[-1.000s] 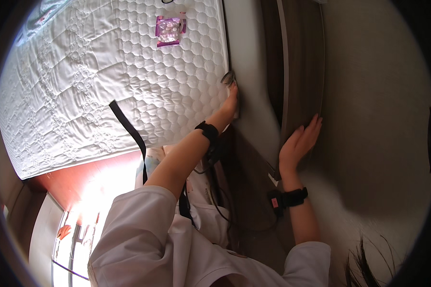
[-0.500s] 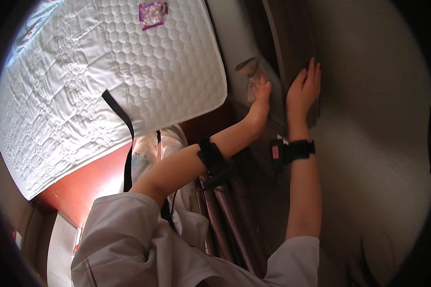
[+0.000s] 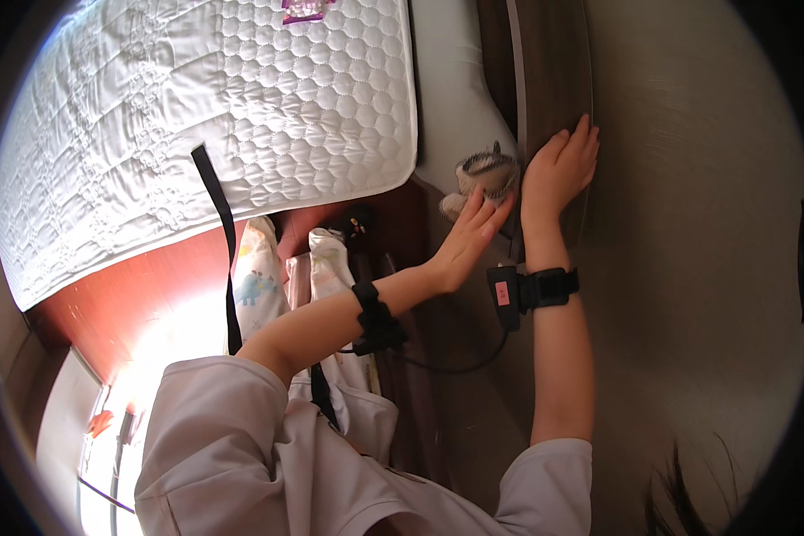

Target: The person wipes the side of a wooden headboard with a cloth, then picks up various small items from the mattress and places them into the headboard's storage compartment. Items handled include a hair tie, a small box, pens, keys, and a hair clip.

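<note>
left hand (image 3: 469, 239): fingers straight, overlapping a grey-and-beige soft fabric bundle (image 3: 487, 174) just left of the dark brown wood-look panel (image 3: 554, 76), honestly can't tell if gripping | right hand (image 3: 558, 171): fingers out on panel, palm hidden | shiny purple packet (image 3: 305, 11) left of panel, top cut off

A small, crumpled cloth item (image 3: 489, 170), grey and beige with darker edging, sits bunched near the lower end of the grey panel (image 3: 451, 98), close to its right edge; alongside that edge runs a long, dark brown board (image 3: 552, 71), a paler strip down its left side
</note>
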`<control>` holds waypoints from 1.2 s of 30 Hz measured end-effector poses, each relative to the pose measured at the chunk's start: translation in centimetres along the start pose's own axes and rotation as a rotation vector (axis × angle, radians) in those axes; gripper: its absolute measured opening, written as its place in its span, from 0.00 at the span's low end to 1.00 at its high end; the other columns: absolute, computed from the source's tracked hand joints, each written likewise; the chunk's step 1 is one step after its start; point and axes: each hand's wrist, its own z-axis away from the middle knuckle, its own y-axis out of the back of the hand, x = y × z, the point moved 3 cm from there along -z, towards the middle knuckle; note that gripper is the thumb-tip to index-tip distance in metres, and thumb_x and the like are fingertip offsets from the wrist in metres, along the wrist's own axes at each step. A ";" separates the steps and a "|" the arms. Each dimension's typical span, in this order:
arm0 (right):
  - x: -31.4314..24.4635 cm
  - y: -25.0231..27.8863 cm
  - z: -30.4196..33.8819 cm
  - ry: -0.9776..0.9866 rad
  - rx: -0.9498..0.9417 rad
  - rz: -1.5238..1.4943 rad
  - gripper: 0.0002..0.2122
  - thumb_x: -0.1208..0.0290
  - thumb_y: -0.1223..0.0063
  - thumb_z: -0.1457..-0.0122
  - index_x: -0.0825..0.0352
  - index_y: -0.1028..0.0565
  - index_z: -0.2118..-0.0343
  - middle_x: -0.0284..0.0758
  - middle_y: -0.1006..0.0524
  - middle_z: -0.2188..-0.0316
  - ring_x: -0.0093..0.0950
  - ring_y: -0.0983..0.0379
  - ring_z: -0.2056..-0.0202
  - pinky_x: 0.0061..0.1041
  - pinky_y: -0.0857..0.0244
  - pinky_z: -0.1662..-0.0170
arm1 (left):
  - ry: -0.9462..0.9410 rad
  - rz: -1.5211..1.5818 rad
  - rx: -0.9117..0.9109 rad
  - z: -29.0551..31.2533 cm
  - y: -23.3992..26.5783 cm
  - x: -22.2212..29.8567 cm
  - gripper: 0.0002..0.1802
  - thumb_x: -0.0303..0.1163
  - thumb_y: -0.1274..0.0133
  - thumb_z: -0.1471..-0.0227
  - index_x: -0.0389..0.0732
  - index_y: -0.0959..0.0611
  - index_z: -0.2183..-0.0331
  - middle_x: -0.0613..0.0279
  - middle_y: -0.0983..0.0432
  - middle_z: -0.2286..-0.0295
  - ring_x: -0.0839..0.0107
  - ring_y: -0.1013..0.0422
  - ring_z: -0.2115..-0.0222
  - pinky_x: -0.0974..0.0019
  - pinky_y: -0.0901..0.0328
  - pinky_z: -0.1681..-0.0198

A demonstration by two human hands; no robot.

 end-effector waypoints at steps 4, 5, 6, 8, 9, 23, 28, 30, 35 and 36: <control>-0.1 -0.1 0.0 0.018 0.010 0.016 0.22 0.65 0.69 0.35 0.70 0.40 0.41 0.53 0.42 0.40 0.49 0.47 0.39 0.46 0.58 0.37 | -0.200 -0.203 -0.007 1.8 -0.9 -1.3 0.31 0.41 0.76 0.38 0.32 0.41 0.40 0.46 0.39 0.49 0.43 0.49 0.46 0.49 0.63 0.37; -0.1 -0.1 0.1 0.021 0.006 0.022 0.22 0.65 0.69 0.35 0.70 0.40 0.41 0.53 0.42 0.40 0.49 0.47 0.39 0.46 0.58 0.37 | -0.202 -0.238 -0.033 2.1 -1.0 -1.6 0.30 0.41 0.76 0.38 0.32 0.40 0.41 0.46 0.38 0.51 0.45 0.47 0.49 0.49 0.62 0.37; -0.1 -0.1 0.1 0.023 -0.003 0.025 0.22 0.65 0.69 0.35 0.70 0.40 0.41 0.53 0.42 0.40 0.49 0.47 0.39 0.46 0.58 0.37 | -0.204 -0.274 -0.064 2.4 -1.0 -1.9 0.30 0.40 0.75 0.38 0.32 0.39 0.41 0.47 0.36 0.53 0.46 0.45 0.52 0.49 0.60 0.38; -0.1 -0.1 0.0 0.028 0.011 0.018 0.22 0.65 0.68 0.35 0.70 0.40 0.41 0.53 0.41 0.40 0.49 0.47 0.39 0.46 0.57 0.37 | -0.128 -0.313 -0.190 2.4 -1.0 -2.7 0.30 0.39 0.74 0.38 0.29 0.40 0.42 0.42 0.40 0.48 0.42 0.47 0.47 0.48 0.59 0.39; -0.2 -0.2 0.0 0.020 0.010 0.026 0.22 0.65 0.68 0.35 0.70 0.39 0.41 0.53 0.41 0.40 0.49 0.46 0.39 0.46 0.57 0.37 | -0.075 -0.317 -0.264 2.3 -0.9 -3.1 0.30 0.39 0.73 0.38 0.28 0.40 0.42 0.39 0.41 0.46 0.40 0.48 0.45 0.48 0.58 0.40; -0.7 0.4 0.0 -0.003 -0.029 -0.019 0.22 0.65 0.69 0.35 0.69 0.40 0.41 0.53 0.43 0.40 0.50 0.47 0.39 0.46 0.58 0.37 | 0.215 0.452 0.323 -1.9 1.0 -9.6 0.38 0.53 0.76 0.36 0.38 0.60 0.36 0.58 0.71 0.34 0.64 0.75 0.34 0.62 0.77 0.35; -0.8 0.5 -0.1 -0.025 -0.045 -0.022 0.22 0.65 0.70 0.34 0.69 0.41 0.40 0.53 0.43 0.40 0.50 0.48 0.39 0.46 0.58 0.37 | 0.268 0.769 0.405 -2.5 3.0 -16.4 0.33 0.47 0.74 0.35 0.40 0.56 0.36 0.60 0.65 0.35 0.63 0.67 0.34 0.62 0.71 0.34; -0.8 0.5 -0.2 -0.024 -0.043 -0.021 0.22 0.65 0.70 0.34 0.69 0.41 0.40 0.53 0.43 0.40 0.50 0.48 0.39 0.47 0.58 0.37 | 0.339 1.035 0.528 -3.0 3.3 -18.9 0.32 0.47 0.74 0.35 0.40 0.53 0.36 0.61 0.61 0.35 0.64 0.64 0.35 0.63 0.68 0.34; -0.8 0.5 0.0 -0.023 -0.050 -0.022 0.22 0.65 0.69 0.35 0.69 0.40 0.40 0.53 0.43 0.40 0.51 0.48 0.39 0.47 0.58 0.37 | 0.578 1.402 0.730 -3.1 2.9 -21.5 0.31 0.47 0.73 0.35 0.40 0.46 0.37 0.63 0.52 0.37 0.65 0.56 0.36 0.65 0.62 0.34; -0.8 0.5 0.0 -0.029 -0.054 -0.025 0.22 0.65 0.69 0.35 0.70 0.40 0.40 0.54 0.43 0.40 0.51 0.48 0.39 0.47 0.58 0.37 | 0.657 1.227 0.670 -2.9 3.0 -21.6 0.31 0.47 0.72 0.35 0.40 0.45 0.37 0.64 0.51 0.37 0.66 0.55 0.36 0.66 0.62 0.35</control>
